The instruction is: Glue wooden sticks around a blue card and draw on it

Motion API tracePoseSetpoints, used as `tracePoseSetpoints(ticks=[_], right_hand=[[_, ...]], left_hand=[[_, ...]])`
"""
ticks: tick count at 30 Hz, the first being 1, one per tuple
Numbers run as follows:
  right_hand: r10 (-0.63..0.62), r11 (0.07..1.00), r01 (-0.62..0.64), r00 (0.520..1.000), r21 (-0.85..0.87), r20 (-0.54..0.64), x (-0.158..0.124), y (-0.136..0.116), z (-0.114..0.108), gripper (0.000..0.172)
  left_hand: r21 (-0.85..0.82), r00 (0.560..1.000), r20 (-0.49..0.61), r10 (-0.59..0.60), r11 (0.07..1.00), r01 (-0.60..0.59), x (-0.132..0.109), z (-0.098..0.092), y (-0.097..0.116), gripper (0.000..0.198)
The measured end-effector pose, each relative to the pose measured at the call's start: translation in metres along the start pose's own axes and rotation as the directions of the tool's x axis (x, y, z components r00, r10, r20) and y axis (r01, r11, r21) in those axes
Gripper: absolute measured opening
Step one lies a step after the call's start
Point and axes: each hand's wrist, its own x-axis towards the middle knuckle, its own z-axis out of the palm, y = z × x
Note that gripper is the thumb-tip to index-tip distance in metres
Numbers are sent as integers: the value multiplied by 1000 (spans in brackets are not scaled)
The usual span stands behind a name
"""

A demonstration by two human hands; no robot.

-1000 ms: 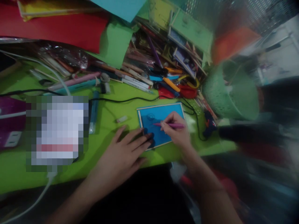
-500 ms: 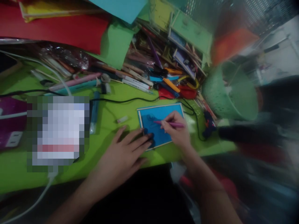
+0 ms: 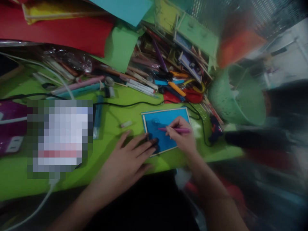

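Note:
A blue card edged with pale thin sticks lies on the green tabletop. Faint dark lines, one of them rounded, show on its left half. My right hand is closed round a purple pen, whose tip points left at the card's surface. Spread fingers of my left hand rest flat across the card's lower left corner and the table beside it. Just above that hand lies a small white eraser.
A pixelated device with a white cable sits at left. Markers, scissors and sticks are heaped behind the card. A black cord runs past to a dark blue glue gun. A green basket stands at right.
My right hand and the pen have shifted slightly down, so more of the rounded drawn lines is uncovered. My left hand stays in place.

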Motion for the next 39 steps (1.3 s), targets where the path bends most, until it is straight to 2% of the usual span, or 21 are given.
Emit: tracePoseSetpoints(ticks=[6,11,18,24,32,39], right_hand=[[-25,1000,25,1000,-1,-3,0,0,0,18],[-40,999,40,996,-3,-83,2,2,-1,17],[-39,999,38,996,-16,-75,4,1,-1,17],[-25,999,23,997,-27,-70,4,2,0,18],[-20,1000,19,998,-12,-55,4,2,0,19],[-73,995,68,995,-71,-67,5,-1,-3,14]], left_hand=[[17,1000,1,28,999,-28,-1,0,-2,38],[31,1000,-5,29,999,-29,-1,0,-2,38],[26,999,12,34,999,-34,0,-2,-2,39],[31,1000,-18,12,999,-12,-1,0,-1,38],[21,999,35,10,1000,-11,0,-3,-1,39],[52,1000,-12,20,998,-19,1,-4,2,36]])
